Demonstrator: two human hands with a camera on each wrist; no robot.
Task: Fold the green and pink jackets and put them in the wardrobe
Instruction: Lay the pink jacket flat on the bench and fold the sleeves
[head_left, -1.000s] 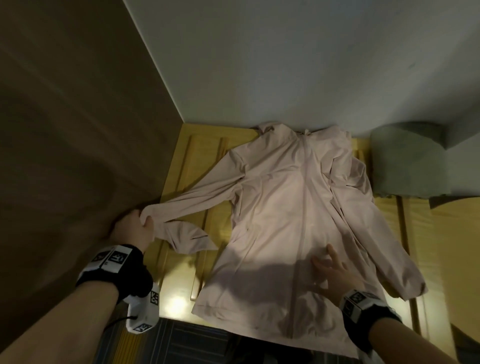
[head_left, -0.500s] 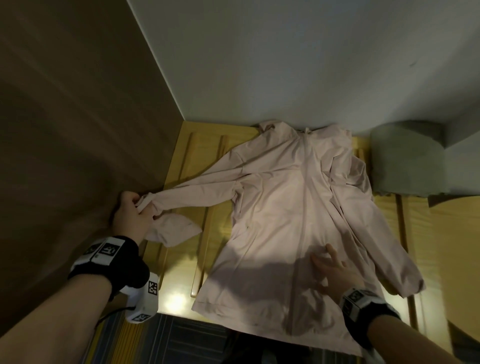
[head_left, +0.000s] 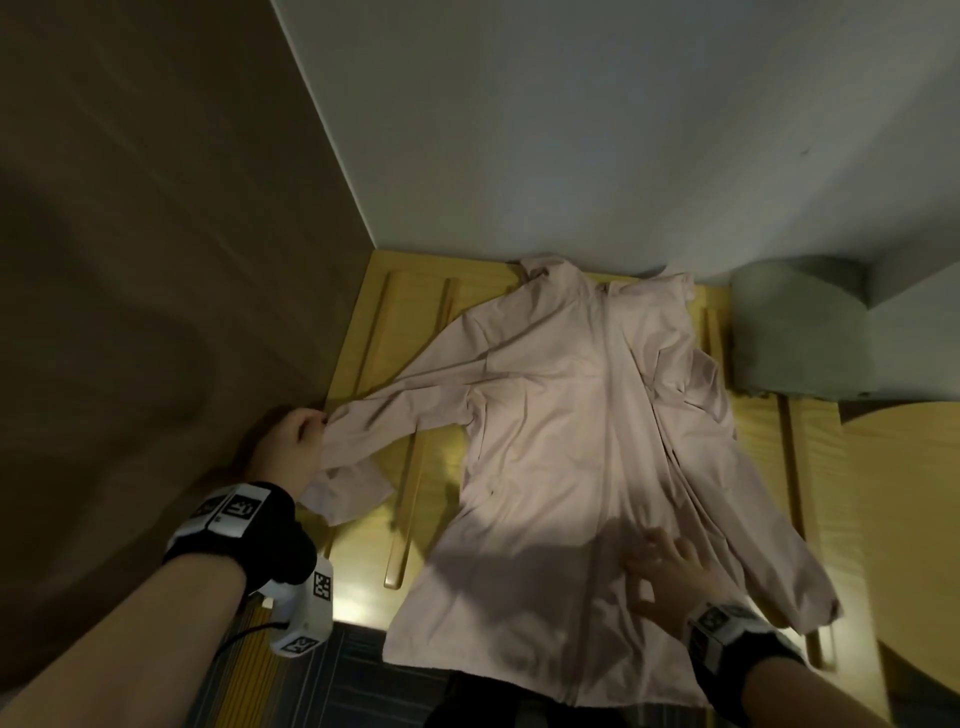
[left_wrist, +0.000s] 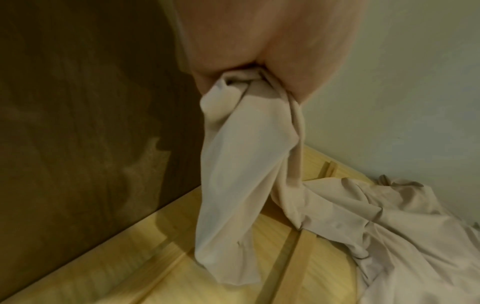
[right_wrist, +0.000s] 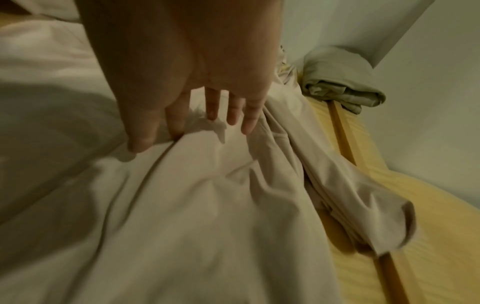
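Pale pink zip-front jacket (head_left: 587, 447) lies spread flat on a yellow wooden slatted surface (head_left: 410, 364), collar against the grey-white wall (head_left: 571, 130); brown panel wall (head_left: 130, 234) left of it. My left hand (head_left: 288, 447) clenches its sleeve cuff; my right hand (head_left: 670, 577) presses flat, fingers spread, near its hem. Folded green jacket (head_left: 800, 332) sits right of it, partly cut off. Hem edge hidden in shadow.

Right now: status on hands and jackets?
Left hand grips pink jacket sleeve; right hand flat on its body. Green jacket folded, far right. Nothing blocking.
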